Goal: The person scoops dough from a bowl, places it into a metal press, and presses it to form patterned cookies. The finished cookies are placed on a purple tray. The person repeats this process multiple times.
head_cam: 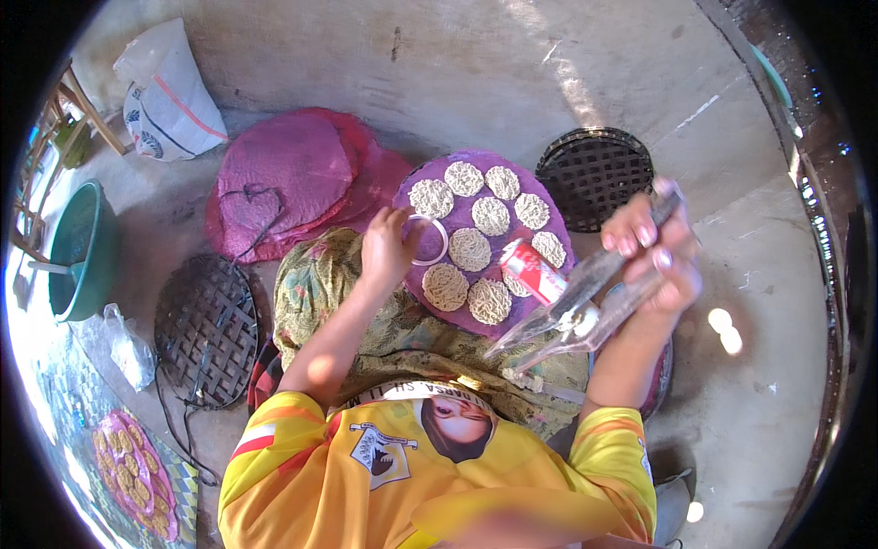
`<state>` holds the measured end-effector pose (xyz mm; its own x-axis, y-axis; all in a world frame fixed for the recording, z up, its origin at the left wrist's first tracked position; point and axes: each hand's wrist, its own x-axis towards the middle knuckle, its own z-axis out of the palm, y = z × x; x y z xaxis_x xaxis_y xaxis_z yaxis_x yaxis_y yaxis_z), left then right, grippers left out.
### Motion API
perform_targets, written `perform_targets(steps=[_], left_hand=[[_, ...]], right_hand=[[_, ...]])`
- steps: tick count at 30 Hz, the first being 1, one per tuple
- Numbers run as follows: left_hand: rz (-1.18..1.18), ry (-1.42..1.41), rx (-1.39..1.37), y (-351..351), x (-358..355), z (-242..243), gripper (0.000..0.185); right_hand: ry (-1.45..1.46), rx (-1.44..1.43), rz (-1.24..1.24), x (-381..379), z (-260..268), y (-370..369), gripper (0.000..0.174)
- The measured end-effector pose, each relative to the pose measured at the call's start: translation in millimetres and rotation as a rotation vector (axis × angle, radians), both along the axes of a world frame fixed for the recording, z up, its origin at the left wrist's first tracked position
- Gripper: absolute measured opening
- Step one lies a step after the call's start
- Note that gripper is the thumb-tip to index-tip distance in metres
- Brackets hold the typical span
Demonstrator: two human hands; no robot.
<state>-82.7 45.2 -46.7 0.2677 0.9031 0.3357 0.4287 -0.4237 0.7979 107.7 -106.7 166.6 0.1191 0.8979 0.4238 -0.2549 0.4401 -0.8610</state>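
Note:
A round purple sheet before me bears several round pale cakes of coiled strands. My left hand holds the rim of a white ring at the sheet's left side, with purple showing inside the ring. Raised at the right, my right hand grips a pair of flat, translucent blades or paddles, whose narrow ends point down left; a pale lump sits between them. A red and white can lies tilted over the cakes near these blades; what supports it cannot be told.
Purple-pink sheets are stacked at the upper left. Dark woven trays stand at the left and behind right. A white sack, a green basin and a plastic bag are further left. More cakes lie lower left.

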Motion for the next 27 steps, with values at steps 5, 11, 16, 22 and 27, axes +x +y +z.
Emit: perform_targets(steps=[5,11,16,22,27], left_hand=[[-1.233,-0.679,-1.137,-84.9,23.5,22.2,0.091],[-1.803,-1.409,-1.772,-109.2,39.5,19.5,0.094],[-1.711,-1.71,-1.922,-115.1,41.4,9.9,0.079],[-1.655,-1.935,-1.974,-97.2,50.6,-4.1,0.043],[-1.686,-2.04,-1.968,-82.4,52.0,-1.0,0.036]], right_hand=[[0.085,-0.103,0.139,-1.5,0.3,62.0,0.056],[0.166,-0.442,0.154,10.9,-37.6,133.1,0.035],[0.171,-0.878,0.089,17.2,-107.3,183.6,0.02],[-0.221,-1.131,0.032,12.2,-148.4,227.8,0.011],[-0.333,-1.207,-0.149,5.0,-156.3,247.2,0.026]])
